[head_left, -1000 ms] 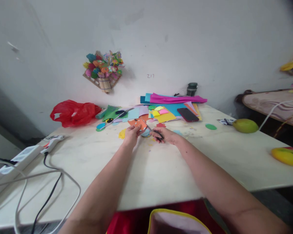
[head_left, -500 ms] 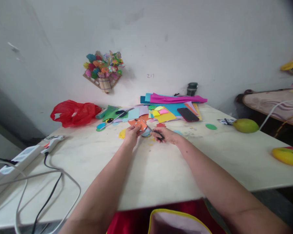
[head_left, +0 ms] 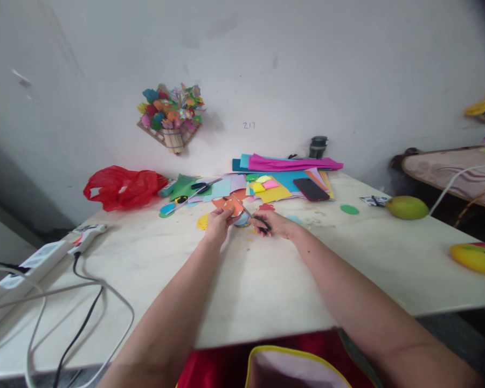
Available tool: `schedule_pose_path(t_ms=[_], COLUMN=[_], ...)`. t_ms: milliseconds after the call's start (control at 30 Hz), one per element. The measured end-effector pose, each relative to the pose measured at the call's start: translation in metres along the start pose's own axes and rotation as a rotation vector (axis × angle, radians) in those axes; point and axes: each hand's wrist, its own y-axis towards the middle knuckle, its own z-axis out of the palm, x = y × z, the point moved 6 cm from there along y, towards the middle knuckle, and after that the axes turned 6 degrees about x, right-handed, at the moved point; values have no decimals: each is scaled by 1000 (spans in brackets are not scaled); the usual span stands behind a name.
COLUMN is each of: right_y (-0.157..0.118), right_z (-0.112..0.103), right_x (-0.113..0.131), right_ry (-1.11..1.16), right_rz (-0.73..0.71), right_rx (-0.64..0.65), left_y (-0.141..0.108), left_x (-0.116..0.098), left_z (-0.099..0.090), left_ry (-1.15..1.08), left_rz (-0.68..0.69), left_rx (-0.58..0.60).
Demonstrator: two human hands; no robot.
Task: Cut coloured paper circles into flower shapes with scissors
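My left hand (head_left: 219, 223) pinches a piece of orange paper (head_left: 236, 207) above the middle of the table. Black-handled scissors (head_left: 262, 222) are in my right hand (head_left: 275, 223), with the fingers wrapped about the loops. Their blades point up and left, at the right edge of the orange paper; whether they are cutting into it I cannot tell. A pale blue round piece (head_left: 242, 219) lies beneath, between the hands. Yellow paper pieces (head_left: 202, 221) rest left of my left hand, and red paper scraps (head_left: 266, 207) lie just beyond my right hand.
Behind the hands lie coloured sheets (head_left: 295, 180), a phone (head_left: 311, 189) and a second pair of scissors (head_left: 204, 186). A red plastic bag (head_left: 123, 187) sits at the back left. A power strip (head_left: 36, 263) with cables is at left; a mango (head_left: 407, 207) stands right.
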Motion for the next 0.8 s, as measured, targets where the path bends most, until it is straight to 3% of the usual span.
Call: schedule_pose_path(t_ms=[633,800], right_y=[-3,-2], right_z=[-4,-11], right_x=[3,1], right_ry=[11,143], right_rz=[-3,18], right_rx=[4,-154], left_y=[-2,-2], left_x=[-5,-5], left_z=[-2,-2], left_ry=[35,54], left_rz=[51,55], left_rx=[-69,-76])
